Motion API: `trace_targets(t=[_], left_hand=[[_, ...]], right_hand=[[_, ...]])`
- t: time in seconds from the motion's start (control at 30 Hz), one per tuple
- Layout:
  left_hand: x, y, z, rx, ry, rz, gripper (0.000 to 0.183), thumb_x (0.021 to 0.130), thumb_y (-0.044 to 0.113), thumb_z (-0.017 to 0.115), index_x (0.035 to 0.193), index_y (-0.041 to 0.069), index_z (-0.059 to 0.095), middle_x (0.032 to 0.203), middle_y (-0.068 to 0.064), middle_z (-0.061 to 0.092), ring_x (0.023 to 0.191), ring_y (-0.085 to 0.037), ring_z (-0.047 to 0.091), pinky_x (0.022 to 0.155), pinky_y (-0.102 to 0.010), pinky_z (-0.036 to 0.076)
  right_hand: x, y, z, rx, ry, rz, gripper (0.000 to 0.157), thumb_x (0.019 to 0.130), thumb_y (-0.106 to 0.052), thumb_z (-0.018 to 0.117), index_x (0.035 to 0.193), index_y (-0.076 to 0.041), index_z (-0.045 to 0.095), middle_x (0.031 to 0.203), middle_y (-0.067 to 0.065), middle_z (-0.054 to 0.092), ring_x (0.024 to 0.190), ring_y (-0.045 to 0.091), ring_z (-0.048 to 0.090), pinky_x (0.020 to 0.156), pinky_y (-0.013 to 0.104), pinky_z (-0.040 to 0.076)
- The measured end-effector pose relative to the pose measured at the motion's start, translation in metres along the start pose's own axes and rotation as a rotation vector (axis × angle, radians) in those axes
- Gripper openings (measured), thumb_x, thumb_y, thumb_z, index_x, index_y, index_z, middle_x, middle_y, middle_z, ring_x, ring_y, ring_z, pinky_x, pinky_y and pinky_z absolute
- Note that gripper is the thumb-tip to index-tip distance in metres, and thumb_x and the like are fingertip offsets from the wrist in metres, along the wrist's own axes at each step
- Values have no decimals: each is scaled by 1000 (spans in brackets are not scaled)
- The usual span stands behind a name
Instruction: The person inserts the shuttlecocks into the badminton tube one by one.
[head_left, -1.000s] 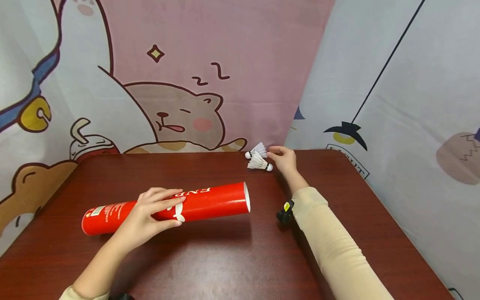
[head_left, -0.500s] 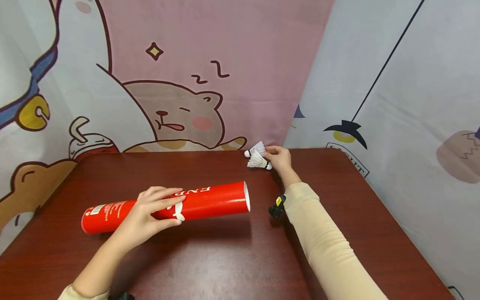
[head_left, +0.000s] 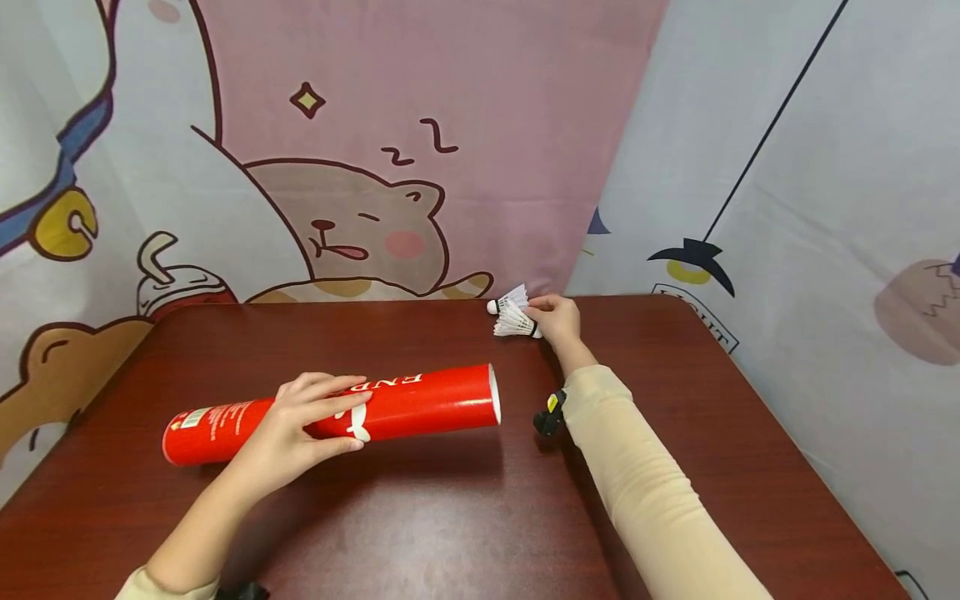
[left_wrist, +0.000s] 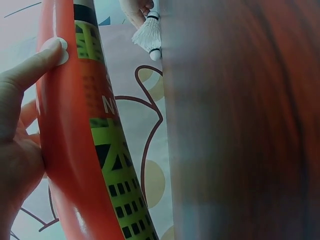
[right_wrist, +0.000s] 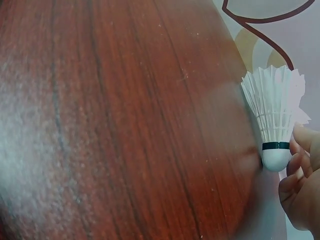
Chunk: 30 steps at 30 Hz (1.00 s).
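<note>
My left hand (head_left: pixel 288 433) grips a red cardboard shuttlecock tube (head_left: pixel 427 404) round its middle. The tube lies slanted, its round mouth at the right raised off the table and its other end low at the left. At the table's far edge, two white feather shuttlecocks lie against each other. The front shuttlecock (right_wrist: pixel 275 110) has its cork towards the right; the rear shuttlecock (head_left: pixel 516 296) points its cork left. My right hand (head_left: pixel 558 321) is beside them, thumb and fingertips pinching the rear one's feather rim, partly hidden behind the front one in the right wrist view.
The dark brown wooden table (head_left: pixel 420 533) ends just behind the shuttlecocks. A printed cloth (head_left: pixel 540 150) with cartoon animals hangs behind it, and another pale cloth (head_left: pixel 810 275) hangs along the right side.
My right hand has moved left to the shuttlecocks and closed its fingertips on the rear one's feathers. That shuttlecock has shifted slightly. My left hand and the tube have stayed nearly still.
</note>
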<state>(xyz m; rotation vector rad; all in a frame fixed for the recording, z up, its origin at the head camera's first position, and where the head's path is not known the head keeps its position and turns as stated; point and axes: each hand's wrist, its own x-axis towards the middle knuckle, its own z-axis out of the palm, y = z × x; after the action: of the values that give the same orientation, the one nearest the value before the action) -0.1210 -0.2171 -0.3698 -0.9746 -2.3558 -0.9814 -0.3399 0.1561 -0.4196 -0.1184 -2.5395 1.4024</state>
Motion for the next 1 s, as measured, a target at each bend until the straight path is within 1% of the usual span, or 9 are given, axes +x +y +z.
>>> trace_targets(t=[0.2,0.3,0.47,0.6,0.73,0.87,1.0], left_hand=[[-1,-1,-1,9,-2,0,65,60,11,91,121,20,69,125,-4,61,110,-17,49,87,-43,28],[0,-1,-2,7,-10,-10,65,60,12,91,121,20,69,126,-2,61,111,-16,48,88,-42,27],[1,-1,-3,12,-5,-7,64,61,13,91,121,20,69,127,2,60,111,-15,48,88,-40,27],[0,-1,-2,12,2,4,64,61,14,91,121,20,69,126,-2,61,111,-16,48,88,-41,28],[0,-1,-1,1,-5,-3,63,63,14,90,122,20,69,126,-3,61,111,-16,48,88,-40,27],[-1,0,-1,-2,-1,-3,63,63,14,90,121,20,69,126,-1,61,111,-16,48,88,-40,28],[-1,1,-1,2,2,5,63,62,12,90,121,20,69,126,-3,61,111,-16,48,88,-41,28]], right_hand=[[1,-3,4,-47,1,-33,19,85,-16,74,98,-2,75,104,13,69,98,27,60,87,36,44],[0,-4,5,-48,16,-39,18,86,-16,73,97,-3,75,101,11,70,95,25,60,85,36,45],[-4,-3,5,-35,53,-68,15,87,-16,71,95,-3,75,96,11,71,90,25,61,81,37,45],[-9,0,5,8,92,-95,13,89,-13,69,93,-1,73,90,13,70,84,25,60,76,35,45],[-16,4,4,87,150,-120,11,88,-7,68,90,3,71,82,15,67,75,22,57,68,28,42],[-24,5,2,155,185,-140,10,87,-6,68,89,4,70,75,11,62,67,14,51,61,22,39],[-33,1,-3,203,209,-168,10,86,-5,68,90,5,69,73,8,62,63,10,48,57,19,37]])
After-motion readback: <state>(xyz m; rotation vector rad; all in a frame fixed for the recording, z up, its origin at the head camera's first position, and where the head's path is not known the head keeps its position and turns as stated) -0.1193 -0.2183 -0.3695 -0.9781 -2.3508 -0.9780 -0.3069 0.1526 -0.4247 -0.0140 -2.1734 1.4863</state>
